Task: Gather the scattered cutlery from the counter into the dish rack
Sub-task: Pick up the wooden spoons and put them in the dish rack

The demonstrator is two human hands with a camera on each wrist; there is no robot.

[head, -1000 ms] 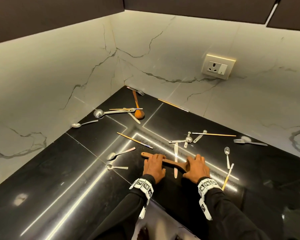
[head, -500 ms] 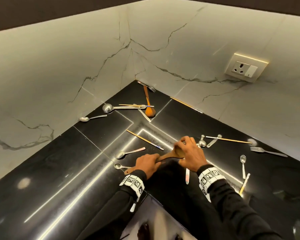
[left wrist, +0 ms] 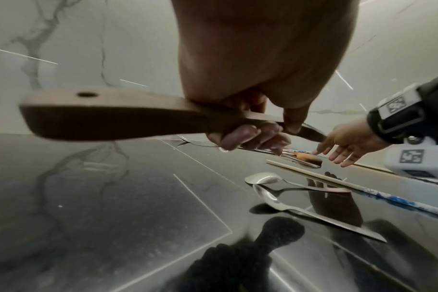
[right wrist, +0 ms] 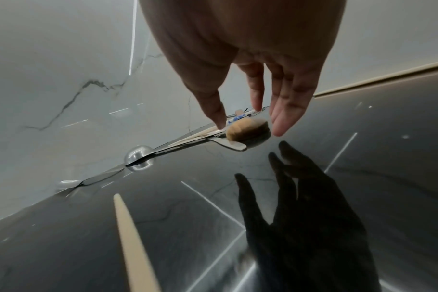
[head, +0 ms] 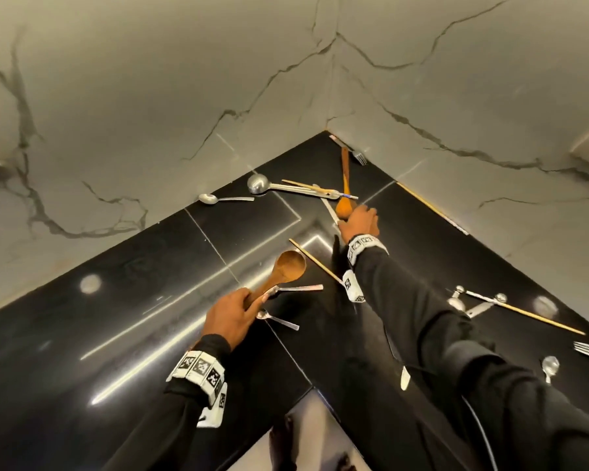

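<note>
Gripping a wooden spoon (head: 288,266), the left hand (head: 230,314); right hand (head: 361,222) spread above an orange spoon (head: 343,207).

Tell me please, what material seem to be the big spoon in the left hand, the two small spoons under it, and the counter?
The big spoon in the left hand looks like wood: matte brown with visible grain. The two small spoons look like polished metal, probably steel: silvery and mirror-bright. The counter seems polished black stone, perhaps granite: glossy, reflecting lights and hands.
</note>
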